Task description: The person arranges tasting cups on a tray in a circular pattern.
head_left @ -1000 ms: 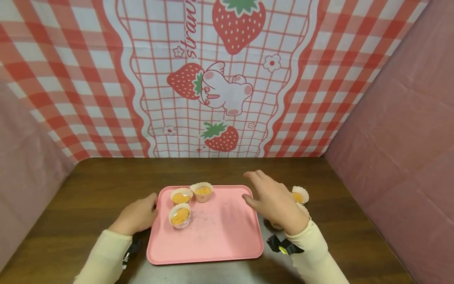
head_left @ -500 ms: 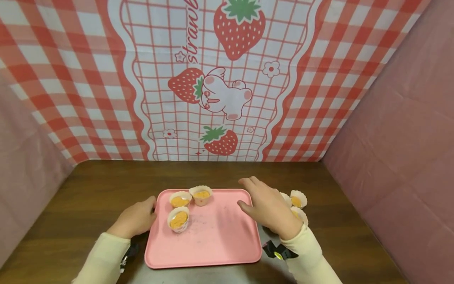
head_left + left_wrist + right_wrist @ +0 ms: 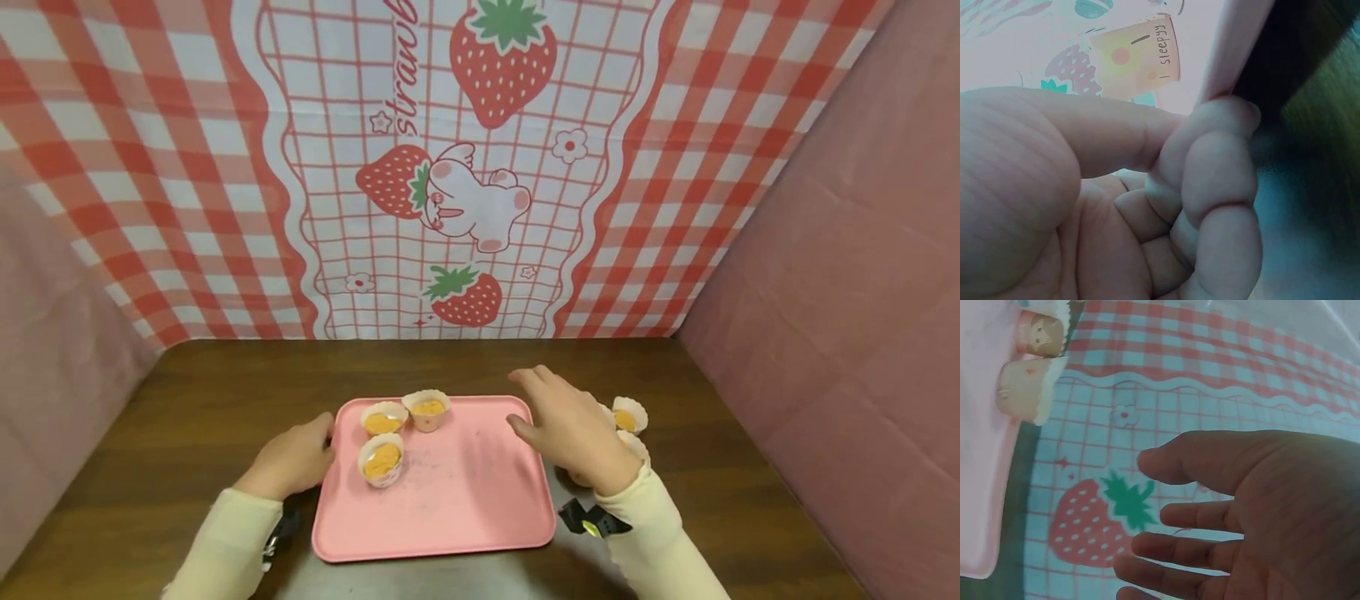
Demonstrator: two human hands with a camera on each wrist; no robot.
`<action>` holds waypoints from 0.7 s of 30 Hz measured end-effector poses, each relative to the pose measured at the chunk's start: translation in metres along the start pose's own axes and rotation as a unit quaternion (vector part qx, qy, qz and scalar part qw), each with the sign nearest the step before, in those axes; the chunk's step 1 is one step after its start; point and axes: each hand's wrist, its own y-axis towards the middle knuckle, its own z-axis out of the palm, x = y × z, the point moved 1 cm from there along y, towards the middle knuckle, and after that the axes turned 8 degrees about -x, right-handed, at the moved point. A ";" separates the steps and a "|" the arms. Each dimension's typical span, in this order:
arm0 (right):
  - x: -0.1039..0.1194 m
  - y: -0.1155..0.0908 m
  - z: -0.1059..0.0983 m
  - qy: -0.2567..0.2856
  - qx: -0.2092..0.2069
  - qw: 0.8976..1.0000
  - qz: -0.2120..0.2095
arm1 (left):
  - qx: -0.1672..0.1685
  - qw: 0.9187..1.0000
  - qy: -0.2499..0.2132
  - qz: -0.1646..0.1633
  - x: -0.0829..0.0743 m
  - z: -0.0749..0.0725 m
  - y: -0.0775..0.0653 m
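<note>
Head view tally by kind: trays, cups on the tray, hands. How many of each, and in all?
Pink tray: 1
Cups on it: 3
Left hand and right hand: 2
Total: 6

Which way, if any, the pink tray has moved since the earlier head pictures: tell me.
No, the pink tray shows no clear shift: against the back edge of the wooden table, it sits in the same place.
</note>
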 end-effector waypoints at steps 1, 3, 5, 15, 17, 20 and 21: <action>-0.003 0.000 0.000 -0.001 0.003 1.000 0.001 | 0.001 1.000 -0.002 0.001 0.000 0.001 0.000; -0.013 0.000 -0.001 -0.001 0.007 1.000 0.004 | 0.004 1.000 -0.003 0.001 0.000 0.003 0.001; -0.026 0.002 -0.006 -0.003 0.010 1.000 0.015 | 0.007 1.000 -0.005 -0.003 0.001 0.003 0.001; -0.127 0.028 -0.032 0.018 0.183 0.977 0.109 | -0.002 1.000 -0.004 0.008 0.006 0.000 0.004; -0.142 0.028 -0.032 0.050 0.227 0.962 0.145 | -0.007 1.000 -0.004 0.011 0.006 -0.002 0.004; -0.157 0.025 -0.031 0.094 0.276 0.933 0.213 | -0.009 1.000 -0.004 0.016 0.005 -0.002 0.003; -0.160 0.023 -0.030 0.108 0.285 0.922 0.237 | -0.007 1.000 -0.005 0.016 0.005 -0.002 0.003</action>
